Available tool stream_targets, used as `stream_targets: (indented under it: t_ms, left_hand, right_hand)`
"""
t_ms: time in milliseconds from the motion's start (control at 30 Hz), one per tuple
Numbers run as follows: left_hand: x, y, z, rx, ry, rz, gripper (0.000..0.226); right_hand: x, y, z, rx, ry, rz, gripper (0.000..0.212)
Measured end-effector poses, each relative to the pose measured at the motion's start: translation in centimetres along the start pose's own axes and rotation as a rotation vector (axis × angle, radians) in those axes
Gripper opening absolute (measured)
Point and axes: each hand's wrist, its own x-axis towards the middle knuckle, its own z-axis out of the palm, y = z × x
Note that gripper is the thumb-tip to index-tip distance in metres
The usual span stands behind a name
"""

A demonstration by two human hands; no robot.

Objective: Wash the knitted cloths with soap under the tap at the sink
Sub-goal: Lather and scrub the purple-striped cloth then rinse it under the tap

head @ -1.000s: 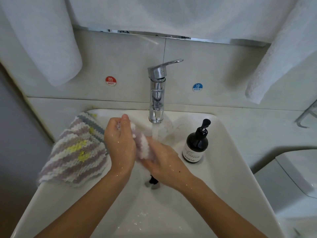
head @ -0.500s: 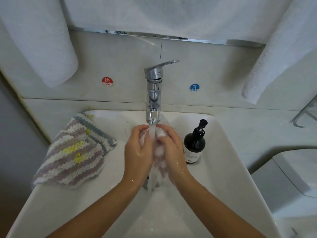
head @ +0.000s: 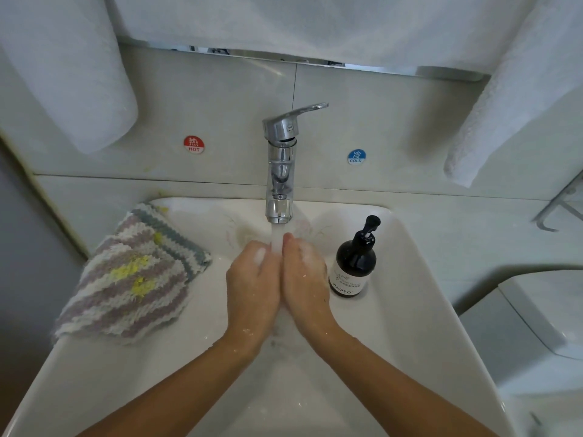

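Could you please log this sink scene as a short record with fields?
Left hand: pressed against the right, under the stream
Right hand: pressed against the left, foam on fingers
Cloth in hands: hidden, cannot tell
Chrome lever tap: running
Striped knitted cloth with yellow patches: on the sink's left rim
Dark pump soap bottle: upright, right of the hands
White ceramic sink: wet
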Motion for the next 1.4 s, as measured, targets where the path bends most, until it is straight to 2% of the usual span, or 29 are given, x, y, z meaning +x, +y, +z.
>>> stream_targets:
  t_ms: [100, 200, 267, 333, 400, 500, 567, 733, 800, 1033, 1200, 1400]
  left_hand:
    - [1.0, 0.2, -0.2, -0.023, 0.055, -0.015, 0.029]
    - [2.3, 0.8, -0.7, -0.124, 0.160, -0.062, 0.021]
    - [3.1, 0.9, -1.3, -0.124, 0.225, -0.058, 0.019]
    - [3.5, 0.7, -1.7, -0.121, 0.252, -0.052, 0.021]
    - [3.6, 0.4, -1.8, -0.133, 0.241, -0.070, 0.022]
    - [3.4, 0.3, -1.7, -0.160, 0.199, -0.080, 0.023]
    - [3.2, 0.4, -1.6, -0.170, 0.151, -0.071, 0.023]
    - [2.0, 0.9, -1.1, -0.155, -0.056, -0.071, 0.017]
    - [1.4, 0.8, -0.8, -0.101, -0.108, -0.059, 0.017]
    - [0.6, 1.1, -0.5, -0.043, -0.149, -0.216, 0.029]
    - [0.5, 1.2, -0.7, 0.046, -0.142, -0.198, 0.042]
    - [0.4, 1.6, -0.8, -0.091, -0.089, -0.191, 0.009]
  right_hand:
    - [-0.3, 0.2, 0.2, 0.032, 0.006, -0.040, 0.029]
    - [-0.5, 0.7, -0.1, 0.030, -0.107, -0.044, 0.006]
    - [-0.3, 0.9, -0.3, -0.049, -0.183, -0.005, 0.021]
    - [0.1, 0.8, -0.3, -0.126, -0.239, 0.115, 0.032]
    - [0.5, 0.7, -0.2, -0.210, -0.275, 0.200, 0.032]
    - [0.6, 0.5, -0.6, -0.295, -0.260, 0.192, 0.036]
    - [0.6, 0.4, -1.0, -0.238, -0.228, 0.127, 0.033]
    - [0.5, 0.2, -1.7, 0.042, -0.235, 0.015, 0.004]
    - [0.3, -0.2, -1.9, 0.127, -0.265, 0.011, 0.017]
    - [0.1, 0.2, -1.4, 0.212, -0.241, 0.000, 0.036]
    - [-0.4, 0.4, -1.0, 0.288, -0.212, -0.014, 0.022]
    - [-0.3, 0.7, -0.6, 0.180, -0.160, -0.053, 0.021]
